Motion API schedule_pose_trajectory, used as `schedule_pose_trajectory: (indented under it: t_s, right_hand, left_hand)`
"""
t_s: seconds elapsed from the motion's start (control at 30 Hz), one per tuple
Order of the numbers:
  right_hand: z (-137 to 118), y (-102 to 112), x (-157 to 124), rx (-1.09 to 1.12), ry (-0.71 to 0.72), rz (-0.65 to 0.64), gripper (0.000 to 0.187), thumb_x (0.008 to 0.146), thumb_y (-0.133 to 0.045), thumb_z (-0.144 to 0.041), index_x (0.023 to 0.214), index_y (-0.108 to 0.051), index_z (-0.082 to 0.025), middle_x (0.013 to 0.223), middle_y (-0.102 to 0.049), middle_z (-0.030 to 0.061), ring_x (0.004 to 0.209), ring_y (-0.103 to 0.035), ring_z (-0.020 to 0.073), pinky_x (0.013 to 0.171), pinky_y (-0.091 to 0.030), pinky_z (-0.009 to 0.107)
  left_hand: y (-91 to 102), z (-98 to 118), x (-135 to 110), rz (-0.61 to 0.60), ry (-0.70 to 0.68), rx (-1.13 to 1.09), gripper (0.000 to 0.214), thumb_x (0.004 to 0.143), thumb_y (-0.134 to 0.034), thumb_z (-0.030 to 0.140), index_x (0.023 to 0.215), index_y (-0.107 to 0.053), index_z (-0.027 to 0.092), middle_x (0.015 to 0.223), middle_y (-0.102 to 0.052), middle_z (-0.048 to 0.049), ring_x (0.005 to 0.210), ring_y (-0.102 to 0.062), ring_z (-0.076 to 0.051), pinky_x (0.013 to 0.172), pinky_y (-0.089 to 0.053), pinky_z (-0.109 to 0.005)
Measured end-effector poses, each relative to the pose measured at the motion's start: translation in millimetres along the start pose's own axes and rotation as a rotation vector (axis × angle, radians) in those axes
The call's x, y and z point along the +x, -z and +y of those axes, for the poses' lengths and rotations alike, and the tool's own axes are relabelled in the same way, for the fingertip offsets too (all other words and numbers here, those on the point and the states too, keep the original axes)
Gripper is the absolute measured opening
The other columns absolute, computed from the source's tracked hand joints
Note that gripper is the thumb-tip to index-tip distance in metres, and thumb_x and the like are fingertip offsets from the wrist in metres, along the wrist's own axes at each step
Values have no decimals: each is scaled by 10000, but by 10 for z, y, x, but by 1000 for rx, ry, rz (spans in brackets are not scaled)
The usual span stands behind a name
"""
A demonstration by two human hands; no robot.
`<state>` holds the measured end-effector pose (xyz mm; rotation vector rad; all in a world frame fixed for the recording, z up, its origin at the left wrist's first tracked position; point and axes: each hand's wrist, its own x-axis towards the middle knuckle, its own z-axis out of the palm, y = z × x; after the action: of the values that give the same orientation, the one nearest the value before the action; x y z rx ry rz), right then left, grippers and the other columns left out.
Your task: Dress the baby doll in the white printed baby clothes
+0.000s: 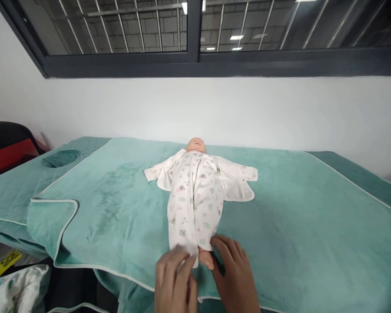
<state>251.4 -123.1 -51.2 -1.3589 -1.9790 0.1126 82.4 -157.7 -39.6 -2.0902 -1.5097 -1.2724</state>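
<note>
A baby doll [196, 144] lies on its back on a teal towel [124, 191], head toward the wall. It wears a white patterned onesie [195, 195] with the sleeves spread out. One bare doll foot [206, 258] shows at the near end. My left hand [174, 282] pinches the hem of the onesie's leg just left of that foot, fingers closed on the cloth. My right hand [236, 274] rests beside the foot on the right, fingers extended and touching the leg's hem and the towel.
The towel covers a padded table [6, 191] with a face hole [61, 158] at the left. A black and red object [6, 148] stands at the far left. Patterned white cloth [16, 289] lies low at the left. A white wall and a dark window are behind.
</note>
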Motion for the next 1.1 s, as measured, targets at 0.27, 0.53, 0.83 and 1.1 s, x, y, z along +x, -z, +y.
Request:
schedule_pose_trajectory:
  t_s: [0.27, 0.53, 0.83, 1.1]
  right_hand:
    - [-44, 104, 60, 379, -12, -50, 164, 937, -467, -144, 1053, -541, -232, 1041, -593, 58, 933, -589, 159, 799, -497, 268]
    - [-131, 329, 126, 608, -17, -89, 121, 948, -455, -144, 976, -538, -227, 888, -569, 17, 810, -586, 118, 729, -495, 197]
    - [46, 415, -27, 344, 156, -206, 168, 863, -495, -100, 954, -575, -217, 844, -607, 35, 767, -608, 148, 678, -522, 234]
    - [61, 787, 428, 311, 284, -663, 116, 863, -565, -140, 818, -614, -236, 775, -637, -3, 764, -615, 148, 687, -511, 251]
  left_hand:
    - [66, 40, 392, -444, -108, -23, 574, 772, -546, 124, 1333, -476, 227, 1325, -551, -97, 1234, -485, -306, 1085, -292, -648]
    - [20, 180, 456, -377, -9, -259, 147, 840, -552, 115, 946, -540, 215, 913, -623, -32, 898, -620, -188, 1057, -427, -499]
    - [-5, 15, 269, -262, -144, -344, 199, 771, -477, 17, 839, -508, 201, 759, -605, -26, 765, -611, -157, 896, -533, -356]
    - [38, -112, 348, -330, -46, -755, 96, 818, -518, 131, 830, -565, 213, 654, -611, 4, 653, -578, -129, 729, -524, -276]
